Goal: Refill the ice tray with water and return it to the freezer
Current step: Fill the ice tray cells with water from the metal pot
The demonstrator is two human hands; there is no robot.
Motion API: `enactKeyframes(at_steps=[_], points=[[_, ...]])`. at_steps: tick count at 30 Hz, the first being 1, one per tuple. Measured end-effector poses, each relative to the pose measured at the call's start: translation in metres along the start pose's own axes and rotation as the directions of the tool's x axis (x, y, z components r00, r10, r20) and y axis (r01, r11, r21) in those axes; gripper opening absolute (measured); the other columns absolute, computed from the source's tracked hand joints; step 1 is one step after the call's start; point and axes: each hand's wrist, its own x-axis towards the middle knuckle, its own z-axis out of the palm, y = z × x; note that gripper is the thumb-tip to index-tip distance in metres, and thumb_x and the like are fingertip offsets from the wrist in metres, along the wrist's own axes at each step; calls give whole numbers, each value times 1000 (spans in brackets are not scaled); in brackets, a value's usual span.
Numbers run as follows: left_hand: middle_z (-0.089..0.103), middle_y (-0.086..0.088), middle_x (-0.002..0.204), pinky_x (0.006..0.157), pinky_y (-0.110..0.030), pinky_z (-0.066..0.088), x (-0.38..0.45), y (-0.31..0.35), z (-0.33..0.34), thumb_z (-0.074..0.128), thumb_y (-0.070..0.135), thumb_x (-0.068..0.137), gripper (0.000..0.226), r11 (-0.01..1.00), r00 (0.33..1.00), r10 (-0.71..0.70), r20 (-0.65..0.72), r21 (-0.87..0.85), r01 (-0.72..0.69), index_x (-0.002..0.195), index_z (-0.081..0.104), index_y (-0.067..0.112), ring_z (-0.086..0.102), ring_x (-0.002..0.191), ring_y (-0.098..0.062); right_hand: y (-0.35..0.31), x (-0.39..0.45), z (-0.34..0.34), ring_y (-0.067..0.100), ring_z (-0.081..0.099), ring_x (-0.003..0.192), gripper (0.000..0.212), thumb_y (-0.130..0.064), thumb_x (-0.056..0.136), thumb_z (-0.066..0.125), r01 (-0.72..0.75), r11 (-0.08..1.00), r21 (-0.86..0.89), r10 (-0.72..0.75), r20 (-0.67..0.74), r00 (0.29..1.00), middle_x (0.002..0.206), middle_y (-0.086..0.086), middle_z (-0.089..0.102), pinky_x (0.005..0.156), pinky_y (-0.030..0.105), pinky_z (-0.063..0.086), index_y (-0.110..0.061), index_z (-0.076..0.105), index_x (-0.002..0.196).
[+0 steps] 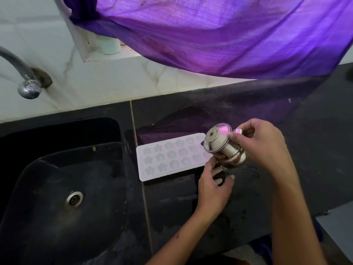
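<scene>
Right hand (pixel 261 144) clamps its fingers round a tilted steel pot (pixel 219 148); left hand (pixel 214 190) curls under the pot's low end, though whether it grips I cannot tell. Counter (pixel 286 131) lies below the fingers, and on it the tray (pixel 168 157) sits flat just left of them, beside the sink (pixel 57 169). Soft-looking and light, the tray will likely sag and slop once filled, so hold both short ends

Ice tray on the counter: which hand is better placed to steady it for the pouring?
Left. The left hand is just beside the right end of the ice tray, below the steel pot. The right hand grips that tilted pot, so it is occupied.
</scene>
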Motion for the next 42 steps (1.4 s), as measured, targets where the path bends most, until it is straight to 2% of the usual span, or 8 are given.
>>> enactKeyframes(at_steps=[6, 9, 15, 21, 25, 30, 37, 42], points=[[56, 25, 120, 84, -17, 50, 0, 1, -7, 64, 12, 82, 58, 1000, 1000, 1, -20, -5, -1, 132, 44, 34, 56, 110, 4, -10, -1, 9, 18, 59, 81, 20, -41, 80, 71, 28, 999, -31, -28, 17, 999, 77, -11, 61, 71, 40, 50, -26, 57, 78], [57, 21, 123, 82, -16, 49, -1, 2, -8, 64, 12, 83, 57, 1000, 1000, -8, -18, -13, 8, 131, 45, 32, 56, 111, 1, -13, 0, 13, 19, 59, 83, 21, -42, 80, 70, 42, 997, -67, -39, 35, 999, 80, -10, 61, 70, 37, 46, -28, 55, 79], [58, 25, 110, 71, -6, 48, -3, 5, -6, 62, 4, 84, 50, 998, 998, -22, -57, -54, 19, 120, 48, 35, 60, 105, 3, -17, 1, 16, 22, 60, 84, 20, -44, 81, 70, 88, 990, -111, -81, 65, 995, 83, -5, 63, 72, 40, 49, -29, 57, 81], [57, 19, 114, 72, -8, 49, -3, 7, -2, 59, 0, 85, 48, 995, 995, -37, -97, -99, 27, 127, 49, 21, 61, 104, 1, -19, 0, 17, 23, 60, 83, 19, -42, 81, 70, 126, 984, -124, -116, 79, 990, 83, -5, 63, 72, 39, 48, -29, 56, 80], [58, 17, 115, 69, -5, 47, -4, 8, -1, 59, 0, 85, 46, 994, 994, -45, -102, -103, 34, 123, 50, 24, 61, 98, 7, -21, 0, 18, 24, 59, 84, 20, -42, 81, 70, 139, 981, -133, -129, 84, 988, 84, -4, 64, 71, 37, 45, -30, 55, 79], [58, 13, 117, 69, -4, 47, -4, 9, 0, 59, 1, 86, 45, 993, 992, -50, -114, -110, 38, 124, 50, 23, 60, 103, 0, -22, -1, 17, 22, 58, 82, 19, -42, 82, 69, 155, 976, -153, -144, 80, 986, 82, -6, 61, 67, 33, 38, -31, 54, 80], [60, 14, 114, 71, -6, 48, -4, 8, 1, 57, 0, 87, 45, 992, 987, -43, -152, -123, 24, 125, 50, 23, 60, 103, -1, -18, 0, 11, 21, 59, 84, 19, -42, 81, 70, 135, 988, -80, -128, 85, 988, 83, -7, 64, 71, 36, 45, -29, 57, 78], [61, 12, 109, 68, -5, 46, -6, 10, -3, 54, -2, 89, 40, 991, 979, -9, -206, -130, -18, 123, 52, 18, 63, 87, 8, -21, 0, 6, 19, 60, 84, 20, -41, 80, 70, 127, 992, -25, -124, 92, 988, 80, -12, 62, 78, 44, 51, -27, 56, 75]])
